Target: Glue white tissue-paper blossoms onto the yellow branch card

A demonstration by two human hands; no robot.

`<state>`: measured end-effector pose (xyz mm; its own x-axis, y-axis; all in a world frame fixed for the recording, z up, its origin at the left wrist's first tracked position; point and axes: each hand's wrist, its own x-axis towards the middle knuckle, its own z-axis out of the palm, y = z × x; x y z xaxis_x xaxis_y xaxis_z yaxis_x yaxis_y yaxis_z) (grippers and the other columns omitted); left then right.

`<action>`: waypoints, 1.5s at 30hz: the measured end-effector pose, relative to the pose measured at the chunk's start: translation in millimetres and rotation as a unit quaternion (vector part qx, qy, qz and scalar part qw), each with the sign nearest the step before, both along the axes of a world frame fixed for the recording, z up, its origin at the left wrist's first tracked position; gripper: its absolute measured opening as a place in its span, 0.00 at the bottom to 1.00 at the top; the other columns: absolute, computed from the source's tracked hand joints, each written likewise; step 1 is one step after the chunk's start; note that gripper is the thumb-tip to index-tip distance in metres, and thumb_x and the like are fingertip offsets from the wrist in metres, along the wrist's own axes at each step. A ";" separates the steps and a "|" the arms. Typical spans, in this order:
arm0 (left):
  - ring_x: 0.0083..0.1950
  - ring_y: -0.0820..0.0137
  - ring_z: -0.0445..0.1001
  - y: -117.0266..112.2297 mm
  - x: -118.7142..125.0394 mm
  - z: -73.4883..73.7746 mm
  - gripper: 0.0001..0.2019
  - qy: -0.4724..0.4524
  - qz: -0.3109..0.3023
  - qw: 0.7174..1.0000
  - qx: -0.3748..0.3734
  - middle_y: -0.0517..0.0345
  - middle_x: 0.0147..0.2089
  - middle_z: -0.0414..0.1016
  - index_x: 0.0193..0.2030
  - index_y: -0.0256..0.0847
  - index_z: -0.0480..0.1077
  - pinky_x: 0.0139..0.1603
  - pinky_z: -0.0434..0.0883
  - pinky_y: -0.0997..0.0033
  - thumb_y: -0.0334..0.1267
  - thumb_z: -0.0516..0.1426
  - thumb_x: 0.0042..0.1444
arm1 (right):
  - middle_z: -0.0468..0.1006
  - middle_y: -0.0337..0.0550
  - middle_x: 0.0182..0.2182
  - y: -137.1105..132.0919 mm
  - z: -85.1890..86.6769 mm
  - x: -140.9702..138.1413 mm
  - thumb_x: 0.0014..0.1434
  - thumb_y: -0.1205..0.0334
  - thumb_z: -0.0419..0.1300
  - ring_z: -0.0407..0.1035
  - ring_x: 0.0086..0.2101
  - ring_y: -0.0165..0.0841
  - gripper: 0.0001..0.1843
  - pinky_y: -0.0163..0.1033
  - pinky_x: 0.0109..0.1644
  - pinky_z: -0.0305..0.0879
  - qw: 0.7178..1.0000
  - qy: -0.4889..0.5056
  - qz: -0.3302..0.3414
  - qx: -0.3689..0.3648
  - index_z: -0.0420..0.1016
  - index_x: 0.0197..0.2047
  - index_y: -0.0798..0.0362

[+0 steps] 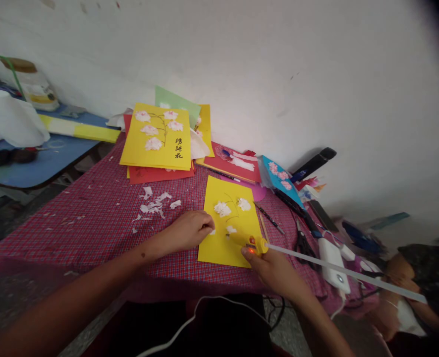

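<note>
My right hand (275,267) is wrapped round a yellow hot glue gun (247,241) with a glowing red light. A long whitish glue stick (338,270) sticks out of its back end. The gun's nozzle is over a yellow sheet (223,250), close to a small white paper piece. On that sheet are drawn stems and two crumpled white paper flowers (222,208). At the sheet's left edge my left hand (192,229) is closed with fingertips pinched; a white bit shows beside them, and what they hold is hidden.
White paper scraps (154,206) lie on the checked tablecloth (82,218). Behind stands a finished yellow flower card (132,148) on other cards. At right are a pen (271,218), scissors (301,240) and a white power bank (333,265) with cables. Another person's arm (386,312) shows at far right.
</note>
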<state>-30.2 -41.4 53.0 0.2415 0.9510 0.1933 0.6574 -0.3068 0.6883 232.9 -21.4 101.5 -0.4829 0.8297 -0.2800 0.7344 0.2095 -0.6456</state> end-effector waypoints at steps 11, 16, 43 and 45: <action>0.40 0.69 0.74 0.6 -0.5 -4.5 0.07 0.006 -0.003 1.000 0.006 0.57 0.38 0.79 0.37 0.39 0.75 0.42 0.67 0.71 0.33 0.55 0.59 | 0.81 0.47 0.34 2.9 7.9 -3.7 0.65 0.45 0.50 0.73 0.35 0.41 0.24 0.40 0.37 0.65 0.998 -0.052 0.015 0.022 0.78 0.40 0.55; 0.40 0.69 0.74 0.7 -0.2 -5.3 0.07 0.006 -0.002 1.000 0.011 0.57 0.38 0.79 0.37 0.39 0.75 0.41 0.67 0.71 0.33 0.55 0.59 | 0.81 0.48 0.35 4.7 7.3 -5.5 0.65 0.44 0.50 0.73 0.34 0.42 0.25 0.41 0.37 0.64 0.996 -0.080 0.020 0.033 0.79 0.42 0.55; 0.38 0.70 0.75 -3.9 -0.5 9.0 0.10 -0.046 0.007 0.998 -0.046 0.56 0.38 0.79 0.37 0.38 0.76 0.38 0.67 0.75 0.31 0.52 0.57 | 0.64 0.35 0.13 21.7 -2.8 54.4 0.63 0.39 0.52 0.61 0.16 0.29 0.26 0.35 0.22 0.55 0.949 0.279 -0.105 -0.105 0.72 0.29 0.54; 0.38 0.70 0.75 -4.9 4.1 11.3 0.10 -0.047 0.018 0.997 -0.060 0.56 0.38 0.80 0.37 0.38 0.76 0.37 0.67 0.75 0.32 0.53 0.57 | 0.68 0.36 0.17 24.4 -23.9 62.5 0.62 0.40 0.54 0.58 0.15 0.27 0.24 0.35 0.21 0.56 0.914 0.359 -0.147 -0.119 0.71 0.30 0.53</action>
